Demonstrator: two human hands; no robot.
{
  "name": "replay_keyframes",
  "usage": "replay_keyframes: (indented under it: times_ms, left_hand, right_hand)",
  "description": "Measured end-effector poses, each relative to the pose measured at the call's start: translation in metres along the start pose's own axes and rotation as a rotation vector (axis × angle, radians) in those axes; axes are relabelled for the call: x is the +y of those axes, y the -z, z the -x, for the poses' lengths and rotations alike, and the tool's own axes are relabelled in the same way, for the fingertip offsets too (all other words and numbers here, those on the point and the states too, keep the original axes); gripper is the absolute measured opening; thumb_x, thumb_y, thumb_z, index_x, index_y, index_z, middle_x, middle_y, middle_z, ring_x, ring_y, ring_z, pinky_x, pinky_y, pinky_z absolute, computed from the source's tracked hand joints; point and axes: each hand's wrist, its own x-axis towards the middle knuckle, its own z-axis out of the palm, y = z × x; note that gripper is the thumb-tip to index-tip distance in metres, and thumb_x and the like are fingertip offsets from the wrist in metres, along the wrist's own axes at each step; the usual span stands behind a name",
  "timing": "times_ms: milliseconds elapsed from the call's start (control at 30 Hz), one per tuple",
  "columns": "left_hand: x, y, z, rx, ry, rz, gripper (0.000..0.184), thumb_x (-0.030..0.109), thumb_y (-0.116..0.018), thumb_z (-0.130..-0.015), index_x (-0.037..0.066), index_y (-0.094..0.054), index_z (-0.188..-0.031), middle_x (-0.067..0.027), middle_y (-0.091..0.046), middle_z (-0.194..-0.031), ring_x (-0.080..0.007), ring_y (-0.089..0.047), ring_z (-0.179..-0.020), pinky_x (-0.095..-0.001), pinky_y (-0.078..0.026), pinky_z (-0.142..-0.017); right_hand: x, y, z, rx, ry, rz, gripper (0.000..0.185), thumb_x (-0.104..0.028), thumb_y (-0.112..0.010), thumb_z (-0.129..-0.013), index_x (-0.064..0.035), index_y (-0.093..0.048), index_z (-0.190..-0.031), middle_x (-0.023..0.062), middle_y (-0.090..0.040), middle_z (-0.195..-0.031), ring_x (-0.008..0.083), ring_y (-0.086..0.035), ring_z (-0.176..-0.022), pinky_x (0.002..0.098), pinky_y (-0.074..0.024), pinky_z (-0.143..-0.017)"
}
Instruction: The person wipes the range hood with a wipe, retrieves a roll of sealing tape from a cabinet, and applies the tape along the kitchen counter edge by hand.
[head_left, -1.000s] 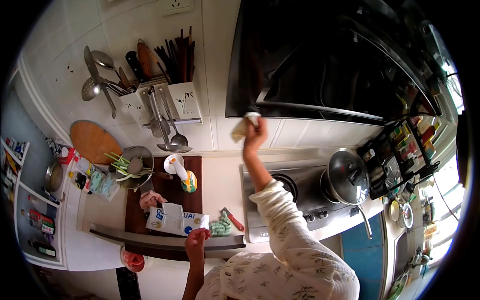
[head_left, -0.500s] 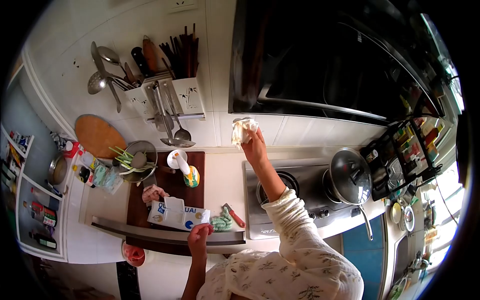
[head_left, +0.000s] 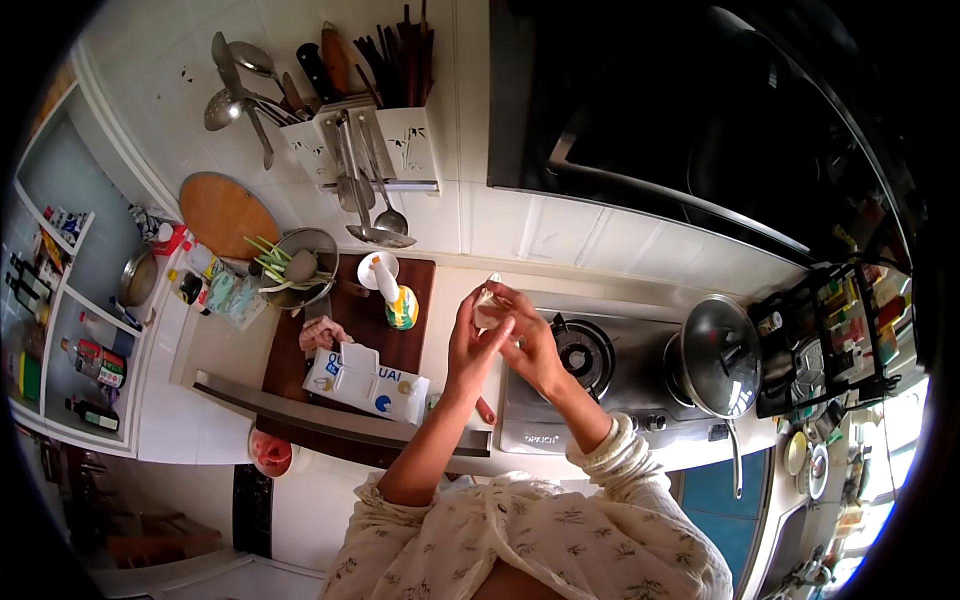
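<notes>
Now gripping the crumpled pale cloth [head_left: 487, 311] in the fingers of left hand [head_left: 470, 347] and right hand [head_left: 538, 355], perhaps risking dropping it near the burner [head_left: 583, 357] by loosening either hold!

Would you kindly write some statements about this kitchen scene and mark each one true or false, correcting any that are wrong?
1. A crumpled white wipe is between the left hand and the right hand. True.
2. The lidded pan sits on the left side of the stove. False: it sits on the right side.
3. The spray bottle stands on the dark brown cutting board. True.
4. The green stalks lie loose on the stove. False: they are in the metal bowl.
5. A ladle hangs at the wall rack. True.
</notes>
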Motion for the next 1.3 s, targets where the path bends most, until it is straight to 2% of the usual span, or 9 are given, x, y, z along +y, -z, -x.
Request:
replay_keyframes:
  times_ms: [167,367,433,667,800,1033,1133,1233,1300]
  left_hand:
    - [-0.014,-0.007,0.004,0.003,0.120,0.342,0.040,0.011,-0.057,-0.095,-0.001,-0.046,-0.131,-0.0114,-0.056,-0.123,-0.0171,-0.054,-0.113,-0.0327,-0.043,-0.097]
    - [-0.025,-0.021,0.007,0.066,0.139,0.374,0.027,0.008,-0.059,-0.093,-0.004,-0.053,-0.116,-0.0103,-0.061,-0.108,-0.0156,-0.059,-0.100,-0.0294,-0.047,-0.090]
    - [-0.028,-0.022,0.006,0.065,0.145,0.347,0.025,0.008,-0.061,-0.092,-0.004,-0.054,-0.114,-0.0101,-0.062,-0.105,-0.0151,-0.060,-0.099,-0.0286,-0.048,-0.089]
    - [-0.018,-0.026,0.007,0.090,0.173,0.292,0.037,0.007,-0.068,-0.087,-0.002,-0.053,-0.119,-0.0099,-0.061,-0.110,-0.0153,-0.058,-0.102,-0.0295,-0.048,-0.089]
    - [-0.028,-0.028,0.016,0.049,0.129,0.197,0.045,0.001,-0.070,-0.083,0.000,-0.051,-0.124,-0.0081,-0.060,-0.109,-0.0143,-0.058,-0.099,-0.0262,-0.048,-0.088]
    - [-0.021,-0.004,0.006,0.051,0.263,0.384,0.039,0.005,-0.065,-0.088,0.001,-0.051,-0.124,-0.0068,-0.062,-0.105,-0.0133,-0.058,-0.098,-0.0305,-0.046,-0.091]
    - [-0.027,-0.005,0.011,0.183,0.232,0.171,0.038,0.004,-0.064,-0.089,0.002,-0.051,-0.124,-0.0066,-0.060,-0.110,-0.0142,-0.056,-0.102,-0.0304,-0.045,-0.092]
    - [-0.021,-0.023,0.027,0.271,-0.211,-0.285,0.036,0.003,-0.061,-0.089,0.003,-0.051,-0.124,-0.0073,-0.053,-0.124,-0.0168,-0.052,-0.110,-0.0328,-0.046,-0.093]
    - [-0.021,-0.034,0.036,0.104,-0.125,-0.292,0.043,0.000,-0.062,-0.089,0.003,-0.048,-0.129,-0.0086,-0.051,-0.129,-0.0193,-0.050,-0.119,-0.0342,-0.045,-0.097]
  right_hand:
    - [0.009,0.026,0.030,0.265,-0.175,-0.408,0.041,-0.009,-0.064,-0.087,0.0007,-0.056,-0.126,0.0138,-0.044,-0.142,0.0252,-0.044,-0.130,0.0363,-0.0379,-0.104]
    - [-0.004,0.041,0.037,0.201,-0.337,0.001,0.066,-0.016,-0.077,-0.079,-0.0024,-0.046,-0.136,0.0133,-0.053,-0.131,0.0264,-0.056,-0.117,0.0371,-0.0494,-0.091]
    - [-0.013,0.040,0.035,0.173,-0.364,0.198,0.059,-0.015,-0.076,-0.080,-0.0004,-0.049,-0.131,0.0140,-0.061,-0.119,0.0240,-0.062,-0.104,0.0321,-0.0508,-0.084]
    - [0.004,0.047,0.046,0.309,-0.434,-0.259,0.024,-0.020,-0.058,-0.097,0.0029,-0.063,-0.100,-0.0008,-0.061,-0.080,0.0037,-0.051,-0.074,0.0202,-0.0425,-0.062]
    - [0.011,0.053,0.046,0.350,-0.498,-0.287,0.022,-0.019,-0.055,-0.098,-0.0005,-0.064,-0.091,-0.0040,-0.058,-0.075,0.0021,-0.048,-0.068,0.0193,-0.0395,-0.059]
    - [0.017,0.060,0.050,0.452,-0.618,-1.006,0.018,-0.020,-0.055,-0.098,-0.0055,-0.065,-0.093,-0.0017,-0.065,-0.086,0.0062,-0.061,-0.077,0.0227,-0.0499,-0.069]
    - [0.018,0.058,0.053,0.490,-0.561,-1.002,0.019,-0.021,-0.054,-0.098,-0.0059,-0.064,-0.093,-0.0009,-0.065,-0.086,0.0066,-0.061,-0.077,0.0233,-0.0504,-0.069]
    - [0.026,0.056,0.056,0.579,-0.469,-0.861,0.020,-0.023,-0.054,-0.099,-0.0063,-0.064,-0.092,-0.0008,-0.065,-0.086,0.0065,-0.060,-0.076,0.0230,-0.0489,-0.067]
    - [0.028,0.053,0.063,0.600,-0.454,-0.808,0.021,-0.023,-0.054,-0.099,-0.0064,-0.064,-0.091,-0.0010,-0.065,-0.085,0.0061,-0.059,-0.074,0.0224,-0.0473,-0.066]
